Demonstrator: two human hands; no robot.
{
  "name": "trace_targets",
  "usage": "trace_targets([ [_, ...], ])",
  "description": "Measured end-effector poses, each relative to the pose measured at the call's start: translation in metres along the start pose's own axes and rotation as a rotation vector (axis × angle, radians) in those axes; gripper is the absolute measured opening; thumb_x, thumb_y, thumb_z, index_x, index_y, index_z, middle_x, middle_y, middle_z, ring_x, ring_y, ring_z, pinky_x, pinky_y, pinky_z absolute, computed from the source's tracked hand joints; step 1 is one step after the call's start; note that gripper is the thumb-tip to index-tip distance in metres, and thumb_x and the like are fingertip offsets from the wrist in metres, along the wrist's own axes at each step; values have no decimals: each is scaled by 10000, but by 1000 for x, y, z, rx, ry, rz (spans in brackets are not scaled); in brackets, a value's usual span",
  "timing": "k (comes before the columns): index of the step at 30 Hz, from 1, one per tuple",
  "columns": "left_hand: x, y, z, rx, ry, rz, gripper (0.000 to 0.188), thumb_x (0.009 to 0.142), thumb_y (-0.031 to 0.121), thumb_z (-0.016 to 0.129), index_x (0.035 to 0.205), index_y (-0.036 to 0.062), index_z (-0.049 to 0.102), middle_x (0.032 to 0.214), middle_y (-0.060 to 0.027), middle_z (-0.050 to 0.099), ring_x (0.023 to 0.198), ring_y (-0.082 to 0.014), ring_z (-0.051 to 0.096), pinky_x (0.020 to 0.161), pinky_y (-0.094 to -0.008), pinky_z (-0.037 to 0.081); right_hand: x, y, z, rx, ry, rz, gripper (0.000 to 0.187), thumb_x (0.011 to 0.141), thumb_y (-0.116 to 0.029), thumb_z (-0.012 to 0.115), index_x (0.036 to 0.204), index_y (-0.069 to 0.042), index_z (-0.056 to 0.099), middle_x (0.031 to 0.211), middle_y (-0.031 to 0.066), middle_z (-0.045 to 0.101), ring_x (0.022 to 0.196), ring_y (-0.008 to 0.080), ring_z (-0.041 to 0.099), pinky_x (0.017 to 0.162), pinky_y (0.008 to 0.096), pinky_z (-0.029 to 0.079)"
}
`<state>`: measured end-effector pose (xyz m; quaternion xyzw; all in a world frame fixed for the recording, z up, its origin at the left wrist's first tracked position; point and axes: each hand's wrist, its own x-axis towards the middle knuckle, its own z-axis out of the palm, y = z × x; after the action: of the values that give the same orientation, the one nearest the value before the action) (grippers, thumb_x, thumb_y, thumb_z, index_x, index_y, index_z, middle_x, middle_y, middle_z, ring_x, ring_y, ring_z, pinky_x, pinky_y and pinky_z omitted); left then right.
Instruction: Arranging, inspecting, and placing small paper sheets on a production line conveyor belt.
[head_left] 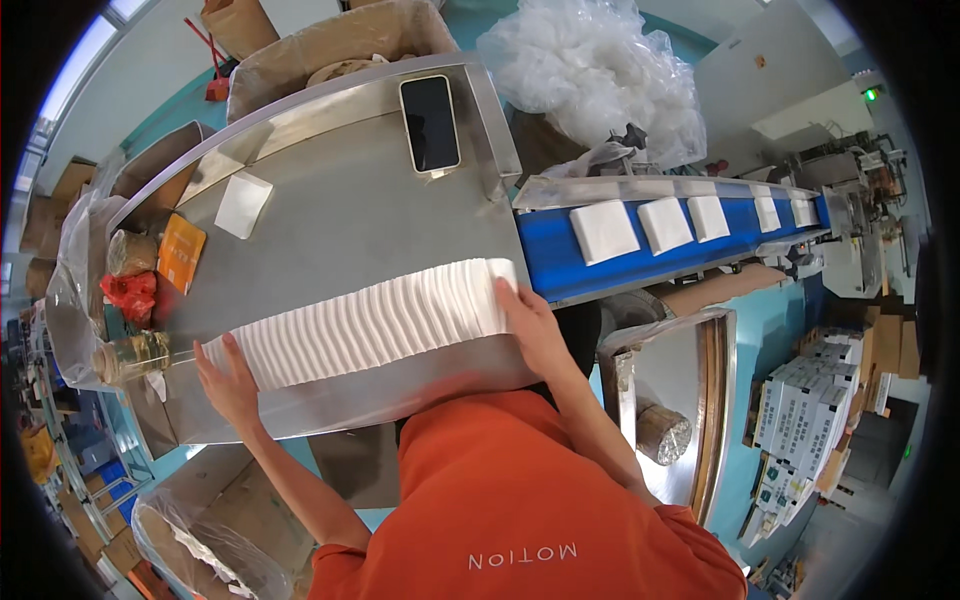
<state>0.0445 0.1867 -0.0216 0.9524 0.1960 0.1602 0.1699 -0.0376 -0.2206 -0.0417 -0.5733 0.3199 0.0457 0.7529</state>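
A long row of white folded tissues (pixel 360 322), stood on edge and pressed side by side, lies across the steel table (pixel 330 190) in front of me. My left hand (pixel 230 385) grips its left end, with fingers and thumb around the last pieces. At the right end, my right hand (pixel 532 325) has its thumb and fingers on the outermost tissues, beside the start of the blue conveyor belt (pixel 550 255). Several more white folded tissue stacks (pixel 604 232) sit spaced out along that belt.
A phone (pixel 430 124) lies near the table's far edge. Toward the left are a white folded piece (pixel 243 205), an orange packet (pixel 182 252), a red crumpled bag (pixel 130 298) and a roll of tape (pixel 132 358). Raised metal edging borders the table's far side.
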Motion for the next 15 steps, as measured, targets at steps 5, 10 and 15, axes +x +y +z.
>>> trace_targets([
  [5, -2, 3, -1, -2, -23, 13, 746, 934, 564, 524, 1414, 4, 410, 1381, -262, 480, 1283, -415, 457, 1038, -469, 389, -7, 11, -41, 10, -72, 160, 298, 922, -227, 646, 1104, 0, 579, 929, 44, 651, 689, 143, 609, 570, 274, 462],
  [10, -4, 8, 2, 1, -45, 44, 743, 937, 556, 525, 1412, -3, 409, 1385, -261, 477, 1283, -416, 457, 1044, -467, 384, 2, -1, -19, -65, 16, -39, 412, 1000, -333, 540, 1259, -13, 550, 1048, 46, 635, 939, 110, 587, 843, 254, 461],
  [15, -4, 7, 2, -16, -28, -9, 751, 925, 574, 533, 1424, 26, 408, 1396, -241, 477, 1293, -408, 450, 1055, -466, 373, -6, -13, 4, -34, -38, 78, 448, 938, -396, 608, 1187, -24, 609, 951, 42, 645, 850, 115, 569, 721, 265, 441],
])
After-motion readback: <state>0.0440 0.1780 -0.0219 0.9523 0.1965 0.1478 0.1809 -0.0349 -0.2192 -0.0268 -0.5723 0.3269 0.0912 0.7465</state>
